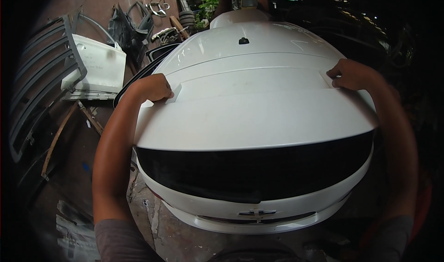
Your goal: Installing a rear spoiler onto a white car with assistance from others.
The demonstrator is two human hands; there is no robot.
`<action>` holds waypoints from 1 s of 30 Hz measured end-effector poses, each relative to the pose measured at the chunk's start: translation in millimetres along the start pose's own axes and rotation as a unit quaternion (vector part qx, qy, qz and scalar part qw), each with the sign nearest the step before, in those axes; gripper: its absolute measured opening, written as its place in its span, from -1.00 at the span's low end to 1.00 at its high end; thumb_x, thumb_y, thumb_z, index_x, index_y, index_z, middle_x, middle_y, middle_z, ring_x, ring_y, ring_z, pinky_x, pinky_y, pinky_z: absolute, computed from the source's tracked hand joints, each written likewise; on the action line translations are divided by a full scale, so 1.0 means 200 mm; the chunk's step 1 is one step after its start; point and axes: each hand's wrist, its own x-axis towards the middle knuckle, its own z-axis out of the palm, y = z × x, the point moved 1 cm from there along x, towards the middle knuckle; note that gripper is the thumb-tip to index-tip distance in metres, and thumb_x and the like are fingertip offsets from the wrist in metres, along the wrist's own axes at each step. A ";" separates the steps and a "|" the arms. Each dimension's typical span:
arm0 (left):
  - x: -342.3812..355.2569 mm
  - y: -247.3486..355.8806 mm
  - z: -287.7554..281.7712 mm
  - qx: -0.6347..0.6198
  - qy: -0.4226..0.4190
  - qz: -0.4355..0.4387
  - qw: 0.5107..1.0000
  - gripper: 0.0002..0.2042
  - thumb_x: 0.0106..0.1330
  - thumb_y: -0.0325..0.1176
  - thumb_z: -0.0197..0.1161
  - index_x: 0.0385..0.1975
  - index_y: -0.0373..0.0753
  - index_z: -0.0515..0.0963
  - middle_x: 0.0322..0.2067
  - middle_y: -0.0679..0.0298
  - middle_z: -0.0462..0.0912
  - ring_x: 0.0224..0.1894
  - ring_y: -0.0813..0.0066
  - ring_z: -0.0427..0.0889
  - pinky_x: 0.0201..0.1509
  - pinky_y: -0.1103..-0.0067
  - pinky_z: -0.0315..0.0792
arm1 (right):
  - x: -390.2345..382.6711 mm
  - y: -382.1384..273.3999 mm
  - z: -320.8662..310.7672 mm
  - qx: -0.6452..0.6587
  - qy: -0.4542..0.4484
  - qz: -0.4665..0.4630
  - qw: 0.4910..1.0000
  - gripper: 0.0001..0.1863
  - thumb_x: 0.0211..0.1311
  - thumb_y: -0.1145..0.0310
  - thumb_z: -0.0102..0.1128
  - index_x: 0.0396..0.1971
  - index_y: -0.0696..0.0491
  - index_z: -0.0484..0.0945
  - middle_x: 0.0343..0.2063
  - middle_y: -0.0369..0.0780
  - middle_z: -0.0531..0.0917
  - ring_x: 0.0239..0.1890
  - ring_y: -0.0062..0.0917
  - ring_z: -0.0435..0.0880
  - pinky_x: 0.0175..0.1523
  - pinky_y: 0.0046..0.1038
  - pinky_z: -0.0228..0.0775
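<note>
Outdoors, on a dusty concrete floor (152,225) of what looks like a car body yard, several loose parts lie around; at the left stands a grey metal grille frame with long bars (44,77), and beside it leans a detached white car panel (99,65); further back some dark bent body pieces (134,24) rest against a reddish wall.

Directly under the camera is a white glossy rear body of a car (254,118), with a dark rear window (254,169) across its lower part; a long white spoiler-like strip (252,84) lies across the upper surface, from one hand to the other.

The left hand (155,87) is closed on the left end of this strip, its fingers (163,94) curled narrow around the edge; the right hand (351,75) holds the right end in the same way, fingers bent tight and thumb on top; both arms are stretched wide apart.

In my judgement the risk is in the alignment; if one end sits lower than the other, the strip may stay crooked; the paint is smooth, so the piece could slide down toward the window and scratch the surface; uneven pressing may also flex the long strip in its middle.
</note>
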 end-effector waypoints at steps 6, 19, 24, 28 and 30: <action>-0.04 -0.04 0.05 -0.102 0.051 0.033 0.993 -0.70 0.24 -0.30 0.45 -0.14 -0.40 0.74 -0.36 0.16 0.77 -0.36 0.43 0.70 -0.16 0.46 0.57 | 0.05 0.07 0.04 -0.001 -0.001 -0.001 1.000 -0.48 0.20 0.32 0.33 0.19 0.12 0.62 0.06 -0.01 0.72 0.08 -0.23 0.72 0.23 -0.33 0.50; 0.05 -0.04 0.02 -0.133 0.011 0.016 0.991 -0.63 0.28 -0.28 0.38 -0.04 -0.44 0.70 -0.32 0.10 0.76 -0.35 0.34 0.73 -0.13 0.42 0.64 | 0.04 0.12 0.02 0.044 -0.035 0.010 0.998 -0.44 0.27 0.28 0.30 0.26 0.14 0.56 0.11 -0.05 0.69 0.10 -0.24 0.71 0.09 -0.27 0.62; 0.10 -0.18 0.05 -0.096 0.063 0.004 0.993 -0.74 0.13 -0.36 0.31 -0.38 -0.51 0.67 -0.58 0.17 0.64 -0.57 0.39 0.63 -0.45 0.43 0.52 | 0.16 0.03 0.07 -0.024 -0.048 -0.004 0.999 -0.51 0.30 0.16 0.29 0.23 -0.10 0.63 0.14 -0.14 0.67 0.03 -0.20 0.73 0.08 -0.22 0.64; 0.18 -0.20 0.06 -0.079 0.067 0.048 0.993 -0.77 0.11 -0.39 0.31 -0.48 -0.51 0.65 -0.65 0.22 0.59 -0.62 0.43 0.60 -0.49 0.42 0.45 | 0.09 0.06 0.05 -0.057 -0.043 -0.017 0.997 -0.61 0.31 0.15 0.28 0.10 -0.09 0.71 -0.02 -0.17 0.73 -0.14 -0.25 0.74 -0.07 -0.24 0.63; 0.20 -0.23 0.08 -0.107 0.067 0.044 0.991 -0.78 0.12 -0.40 0.30 -0.52 -0.52 0.64 -0.67 0.20 0.59 -0.65 0.44 0.57 -0.50 0.41 0.44 | 0.08 0.07 0.05 -0.049 -0.037 -0.024 0.998 -0.63 0.31 0.15 0.29 0.05 -0.06 0.73 -0.07 -0.18 0.74 -0.16 -0.25 0.73 -0.11 -0.25 0.62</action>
